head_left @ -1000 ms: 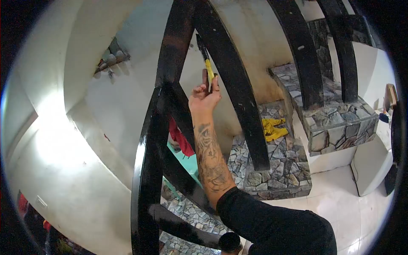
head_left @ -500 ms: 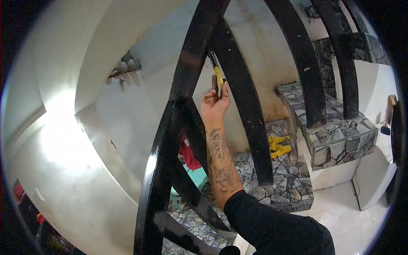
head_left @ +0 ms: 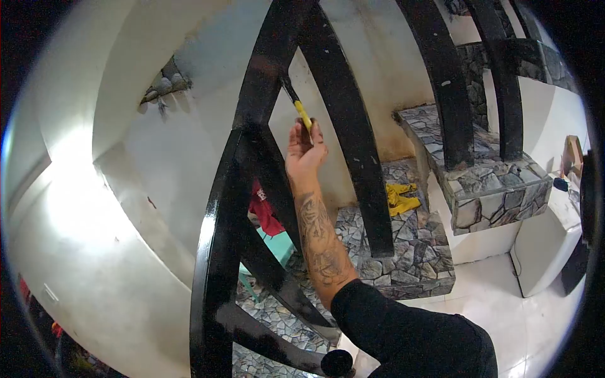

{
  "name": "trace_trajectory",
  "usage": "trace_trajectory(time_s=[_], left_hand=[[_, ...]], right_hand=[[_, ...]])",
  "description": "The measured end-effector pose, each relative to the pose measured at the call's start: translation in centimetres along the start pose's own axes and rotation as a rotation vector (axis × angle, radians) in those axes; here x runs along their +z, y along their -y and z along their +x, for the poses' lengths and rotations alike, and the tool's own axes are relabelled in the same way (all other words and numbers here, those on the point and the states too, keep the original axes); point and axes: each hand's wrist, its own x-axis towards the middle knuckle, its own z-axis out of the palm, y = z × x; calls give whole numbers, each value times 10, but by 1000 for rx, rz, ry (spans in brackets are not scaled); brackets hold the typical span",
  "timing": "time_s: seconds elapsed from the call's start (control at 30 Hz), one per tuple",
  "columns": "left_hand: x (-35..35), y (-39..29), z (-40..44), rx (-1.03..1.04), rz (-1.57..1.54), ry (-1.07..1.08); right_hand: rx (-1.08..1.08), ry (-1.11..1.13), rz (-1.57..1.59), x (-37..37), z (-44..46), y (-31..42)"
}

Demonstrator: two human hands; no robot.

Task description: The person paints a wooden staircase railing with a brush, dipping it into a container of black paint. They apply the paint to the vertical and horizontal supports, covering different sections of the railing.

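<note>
Head view: we found the right hand (head_left: 305, 153) grasping one brush (head_left: 303, 114), its tip seemingly touching the edge of one black beam (head_left: 259, 79); the left hand was out of view. We judged the step to be brushing that edge, the next move calling for a light, steady stroke. We counted one yellow cloth (head_left: 401, 200) and one red cloth (head_left: 265, 215).

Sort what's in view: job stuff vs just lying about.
In the job:
right hand
slim yellow-handled brush, dark head
glossy black curved beam at brush tip

Probably just lying about:
crumpled yellow cloth on grey stone ledge
crumpled red cloth
</note>
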Motion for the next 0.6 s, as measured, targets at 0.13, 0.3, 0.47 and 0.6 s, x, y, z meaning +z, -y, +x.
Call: trace_trajectory(time_s=[0.13, 0.3, 0.47, 0.6], left_hand=[[-3, -2, -1, -3, -1, 0], [-2, -1, -7, -5, -2, 7], [-2, 0, -10, -5, -6, -1], [-5, 4, -15, -3, -4, 3]], right_hand=[[-66, 75, 108, 1, -4, 0], [-114, 80, 254, 28, 7, -11], [-129, 66, 358, 48, 15, -17], [-60, 55, 222, 50, 25, -20]])
